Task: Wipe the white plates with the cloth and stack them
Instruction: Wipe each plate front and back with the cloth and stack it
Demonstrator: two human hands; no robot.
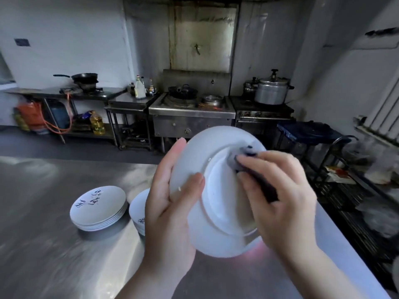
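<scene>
Head view: our left hand (172, 203) grips the upturned white plate (218, 190) by its rim; right-hand fingers (259, 167) pinch the dark cloth (254, 175), probably bunched. We should sweep outward past our fingers, steadily.

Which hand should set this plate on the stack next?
Left. The left hand already grips the plate and is nearer the stack; the right hand holds the cloth.
</scene>
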